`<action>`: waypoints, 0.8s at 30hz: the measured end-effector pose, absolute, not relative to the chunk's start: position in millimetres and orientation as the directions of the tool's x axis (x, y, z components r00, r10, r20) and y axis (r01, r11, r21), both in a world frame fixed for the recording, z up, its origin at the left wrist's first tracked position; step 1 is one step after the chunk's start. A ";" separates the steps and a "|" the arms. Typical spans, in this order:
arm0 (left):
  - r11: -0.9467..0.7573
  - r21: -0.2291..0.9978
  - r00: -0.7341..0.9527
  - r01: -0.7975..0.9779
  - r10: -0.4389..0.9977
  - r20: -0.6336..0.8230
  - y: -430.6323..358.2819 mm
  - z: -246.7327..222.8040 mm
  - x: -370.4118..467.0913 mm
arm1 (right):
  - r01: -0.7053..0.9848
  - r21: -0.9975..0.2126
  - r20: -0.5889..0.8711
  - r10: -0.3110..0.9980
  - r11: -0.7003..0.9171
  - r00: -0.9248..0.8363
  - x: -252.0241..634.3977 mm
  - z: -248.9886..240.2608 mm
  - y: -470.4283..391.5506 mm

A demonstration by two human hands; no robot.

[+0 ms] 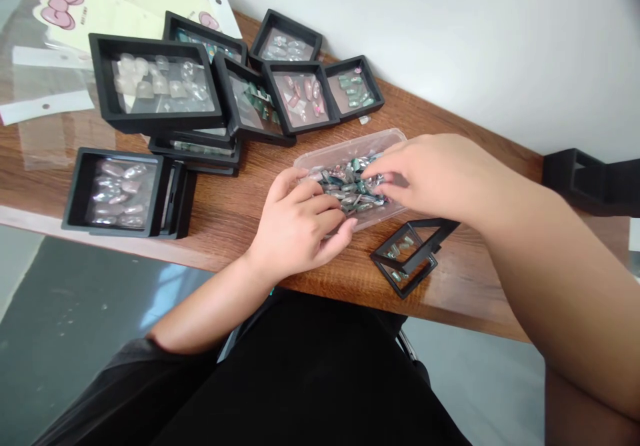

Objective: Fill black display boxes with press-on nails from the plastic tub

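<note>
A clear plastic tub (pixel 353 145) filled with loose press-on nails (pixel 353 186), green, pink and silvery, sits on the table in front of me. My left hand (pixel 307 226) grips its left end and near wall, fingers over the nails and thumb along the front. From the right, my right hand (pixel 420 169) dips into the tub, its thumb and fingers closed down among the nails. Its fingertips are partly buried, so what they pinch is hidden. Just in front of the tub stands a small black display frame (pixel 405 256), partly unfolded, with green nails inside.
Several black frames with nail sets, such as one with whitish nails (pixel 157 123), pile up at left and behind the tub. A closer stack (pixel 113 233) stands near the table edge. Plastic sleeves and bow-printed cards (pixel 107 16) lie far left. Black holders (pixel 575 179) stand at right by the wall.
</note>
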State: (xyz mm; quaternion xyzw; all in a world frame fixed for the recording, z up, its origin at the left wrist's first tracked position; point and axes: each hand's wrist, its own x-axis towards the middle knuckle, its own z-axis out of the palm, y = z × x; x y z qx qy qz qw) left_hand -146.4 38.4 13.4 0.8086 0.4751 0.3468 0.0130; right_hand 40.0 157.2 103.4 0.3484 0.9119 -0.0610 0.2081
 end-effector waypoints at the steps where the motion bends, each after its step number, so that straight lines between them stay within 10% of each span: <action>1: -0.551 0.353 0.309 0.757 0.776 0.550 38.2 13.6 -146.6 | 0.653 0.037 -0.435 0.601 0.756 -0.671 37.9 100.1 158.1; 24: -0.540 0.381 0.306 0.750 0.794 0.525 35.7 16.7 -147.4 | 0.648 -0.080 -0.402 0.570 0.757 -0.716 37.1 103.1 155.9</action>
